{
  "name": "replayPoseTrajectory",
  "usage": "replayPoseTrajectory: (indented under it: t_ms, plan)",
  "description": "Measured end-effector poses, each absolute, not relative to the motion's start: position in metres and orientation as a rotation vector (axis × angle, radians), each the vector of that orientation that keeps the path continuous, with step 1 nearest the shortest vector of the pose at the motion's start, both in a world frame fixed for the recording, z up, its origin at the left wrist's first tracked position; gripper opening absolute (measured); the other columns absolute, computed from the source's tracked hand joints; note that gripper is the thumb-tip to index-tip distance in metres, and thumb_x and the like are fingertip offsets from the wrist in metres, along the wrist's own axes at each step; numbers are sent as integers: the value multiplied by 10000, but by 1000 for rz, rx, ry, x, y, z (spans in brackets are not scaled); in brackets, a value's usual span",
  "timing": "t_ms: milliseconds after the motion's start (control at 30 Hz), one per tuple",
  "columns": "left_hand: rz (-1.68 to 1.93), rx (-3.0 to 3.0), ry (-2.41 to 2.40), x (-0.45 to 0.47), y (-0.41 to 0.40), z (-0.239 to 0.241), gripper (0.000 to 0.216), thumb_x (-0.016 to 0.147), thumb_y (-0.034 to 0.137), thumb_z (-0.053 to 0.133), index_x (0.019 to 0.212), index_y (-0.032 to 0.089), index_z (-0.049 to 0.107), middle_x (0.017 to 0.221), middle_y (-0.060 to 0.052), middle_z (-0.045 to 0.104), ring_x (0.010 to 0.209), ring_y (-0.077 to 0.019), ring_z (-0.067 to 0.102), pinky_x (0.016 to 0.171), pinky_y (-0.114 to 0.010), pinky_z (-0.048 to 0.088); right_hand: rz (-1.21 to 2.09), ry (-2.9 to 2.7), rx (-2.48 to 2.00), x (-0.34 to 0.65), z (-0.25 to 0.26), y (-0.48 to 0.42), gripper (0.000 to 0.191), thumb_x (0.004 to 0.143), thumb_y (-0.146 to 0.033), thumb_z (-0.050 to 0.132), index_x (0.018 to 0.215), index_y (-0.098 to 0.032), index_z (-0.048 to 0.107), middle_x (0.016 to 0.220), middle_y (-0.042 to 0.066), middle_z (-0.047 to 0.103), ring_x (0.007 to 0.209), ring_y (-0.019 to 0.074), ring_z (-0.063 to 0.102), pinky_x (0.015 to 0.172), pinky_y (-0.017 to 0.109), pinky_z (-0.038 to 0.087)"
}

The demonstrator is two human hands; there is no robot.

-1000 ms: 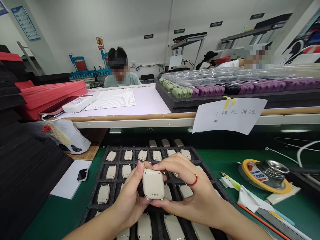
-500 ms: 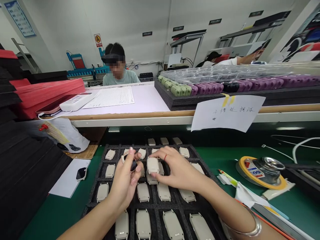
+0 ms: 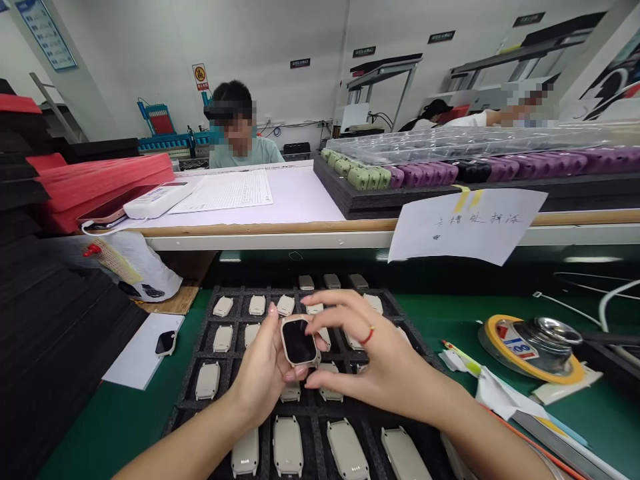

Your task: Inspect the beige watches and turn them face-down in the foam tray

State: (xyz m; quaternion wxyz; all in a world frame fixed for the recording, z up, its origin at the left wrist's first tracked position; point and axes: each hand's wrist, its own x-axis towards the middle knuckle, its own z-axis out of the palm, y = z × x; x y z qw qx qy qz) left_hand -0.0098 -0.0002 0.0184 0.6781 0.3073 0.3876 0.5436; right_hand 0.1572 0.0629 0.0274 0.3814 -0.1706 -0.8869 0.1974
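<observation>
My left hand (image 3: pixel 263 377) grips a beige watch body (image 3: pixel 299 341) with its dark screen facing me, held above a black foam tray (image 3: pixel 197 363). My right hand (image 3: pixel 373 360) pinches the same watch body at its right edge with thumb and fingers; a red ring band shows on one finger. The tray under my hands holds several beige watch bodies (image 3: pixel 287 445) lying face down in its cells.
Black foam trays (image 3: pixel 55 333) are stacked at the left. A black watch part lies on a white sheet (image 3: pixel 137 360). A tape roll with a metal piece (image 3: pixel 533 343) sits at the right. A raised shelf carries green and purple parts (image 3: pixel 400 175) and a paper note (image 3: pixel 467 223). A person sits behind it.
The right hand set down a beige body it held over the tray. The left hand's watch body has come to the middle, screen up, and both hands now hold it.
</observation>
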Motion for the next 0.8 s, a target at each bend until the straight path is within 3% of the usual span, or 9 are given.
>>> replayPoseTrajectory:
  t_ms: [67, 133, 233, 433, 567, 700, 800]
  plan:
    - [1231, 633, 827, -9, -2, 19, 442, 923, 553, 500, 856, 150, 666, 706, -13, 582, 528, -68, 412, 518, -197, 327, 469, -2278, -387, 155, 29, 58, 202, 815, -236, 764, 925, -224, 595, 1236, 93, 591, 1177, 243, 559, 997, 392, 463]
    - [1245, 571, 796, -8, -3, 21, 374, 887, 524, 588, 848, 160, 666, 657, 12, 544, 524, -65, 404, 495, -182, 300, 467, -2230, -332, 152, 30, 55, 119, 853, -194, 718, 869, -209, 601, 1185, 93, 616, 1133, 230, 580, 969, 388, 478]
    - [1203, 524, 723, -8, -3, 22, 406, 883, 550, 582, 866, 155, 676, 655, 8, 549, 491, -51, 391, 452, -171, 226, 466, -2122, -283, 150, 31, 53, 90, 865, -143, 686, 840, -194, 617, 1108, 89, 654, 1038, 210, 620, 918, 372, 502]
    - [1146, 588, 721, -6, -6, 24, 457, 895, 562, 551, 843, 128, 684, 635, -7, 559, 443, -34, 364, 447, -182, 216, 627, -1749, -395, 152, 33, 48, 112, 867, -128, 669, 793, -208, 647, 840, 24, 689, 804, 158, 681, 749, 298, 559]
    - [1125, 648, 716, -6, -9, 27, 514, 917, 579, 493, 904, 114, 712, 768, -71, 652, 429, -18, 341, 446, -194, 197, 893, -1406, -420, 154, 35, 48, 129, 921, -179, 637, 798, -214, 625, 862, 0, 714, 589, 101, 688, 658, 265, 607]
    - [1148, 661, 699, -7, -10, 28, 515, 929, 564, 481, 927, 114, 730, 772, -78, 666, 420, -14, 329, 448, -200, 191, 866, -1402, -414, 154, 37, 50, 79, 907, -148, 648, 876, -219, 663, 948, 19, 734, 883, 149, 738, 819, 266, 622]
    - [1156, 659, 688, -8, -11, 27, 515, 940, 556, 464, 947, 114, 730, 769, -76, 664, 421, -15, 324, 450, -198, 192, 802, -1517, -391, 154, 35, 53, 227, 887, -82, 632, 1057, -231, 659, 1084, 43, 704, 1042, 185, 699, 939, 338, 593]
